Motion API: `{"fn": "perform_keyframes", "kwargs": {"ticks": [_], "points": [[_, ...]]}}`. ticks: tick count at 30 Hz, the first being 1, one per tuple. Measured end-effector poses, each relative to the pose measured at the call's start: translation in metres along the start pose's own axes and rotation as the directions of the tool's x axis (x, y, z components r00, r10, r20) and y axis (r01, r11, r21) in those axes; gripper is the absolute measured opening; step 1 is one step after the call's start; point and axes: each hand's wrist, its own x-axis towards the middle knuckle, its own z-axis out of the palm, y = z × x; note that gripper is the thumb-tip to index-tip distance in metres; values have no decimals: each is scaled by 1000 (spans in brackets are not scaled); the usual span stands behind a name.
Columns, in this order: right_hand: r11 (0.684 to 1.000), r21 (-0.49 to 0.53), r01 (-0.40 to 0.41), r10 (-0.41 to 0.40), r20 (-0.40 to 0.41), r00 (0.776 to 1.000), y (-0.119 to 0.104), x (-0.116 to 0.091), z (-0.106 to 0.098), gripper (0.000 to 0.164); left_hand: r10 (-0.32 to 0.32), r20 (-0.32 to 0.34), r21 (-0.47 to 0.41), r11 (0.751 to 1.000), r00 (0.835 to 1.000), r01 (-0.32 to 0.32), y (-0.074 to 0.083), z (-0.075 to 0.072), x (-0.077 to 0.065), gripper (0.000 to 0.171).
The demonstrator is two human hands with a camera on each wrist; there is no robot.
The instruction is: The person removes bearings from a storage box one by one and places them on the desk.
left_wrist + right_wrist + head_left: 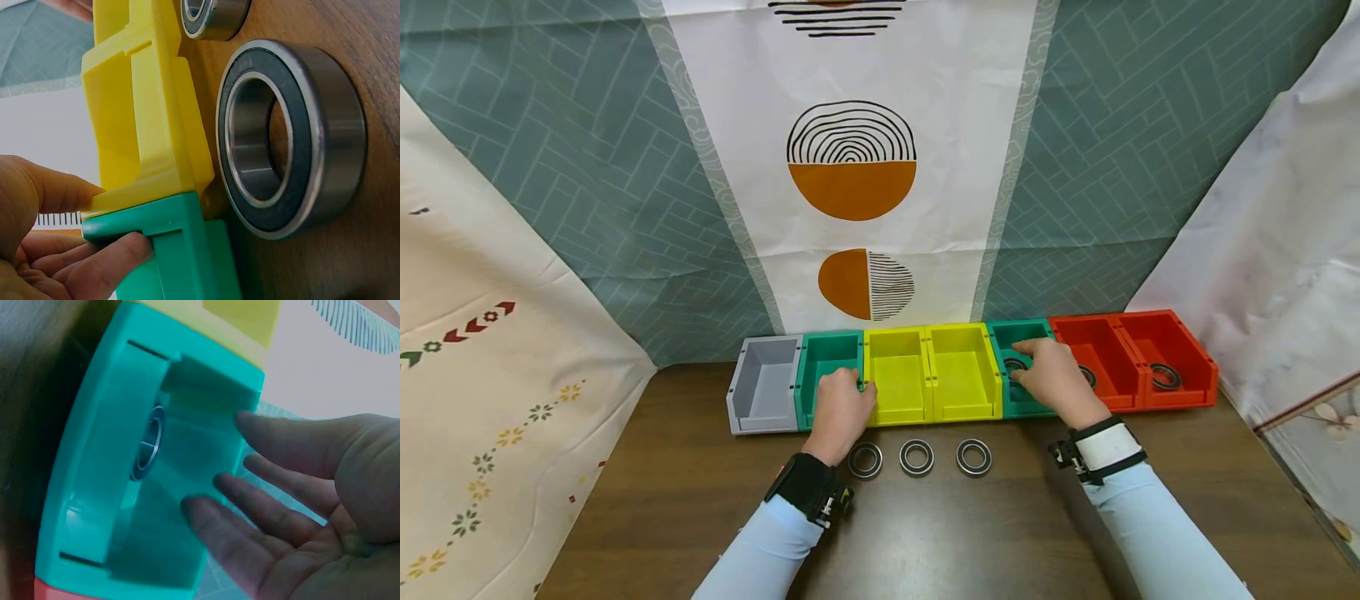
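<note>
Over green bin [90, 462], R fingers [231, 544] spread w/ gap to bearing [150, 447]; L fingers [112, 262] in pinch on green-yellow edge [150, 201].

Steel bearings [905, 458]: three flat before coloured bins [964, 379], three visible inside.

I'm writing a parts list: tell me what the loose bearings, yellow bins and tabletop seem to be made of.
Loose bearings: probably polished steel, from the bright reflections; the dull dark band looks like rubber or plastic.
Yellow bins: likely smooth moulded plastic, evenly coloured with rounded edges.
Tabletop: brown, slightly glossy wood grain; solid wood or laminate, I can't tell.
</note>
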Motion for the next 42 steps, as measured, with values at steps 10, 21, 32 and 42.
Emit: {"fn": "perform_keyframes", "kwargs": {"ticks": [10, 21, 32, 42], "points": [[991, -135, -21, 34, 93, 995, 12, 11, 24, 65, 2, 24, -8, 1000, 1000, -2, 3, 1, 1, 27], [988, -151, -30, 50, 128, 991, 19, 16, 37, 63, -22, 46, -20, 1000, 999, 23, 5, -2, 0, 25], [987, -157, -20, 43, 144, 989, 18, 18, 40, 61, -10, 24, -35, 999, 1000, 10, 2, -2, 0, 20], [983, -181, -10, 31, 117, 993, 14, 18, 41, 57, -45, 42, -29, 998, 998, 47, 1, -3, 0, 23]]}}
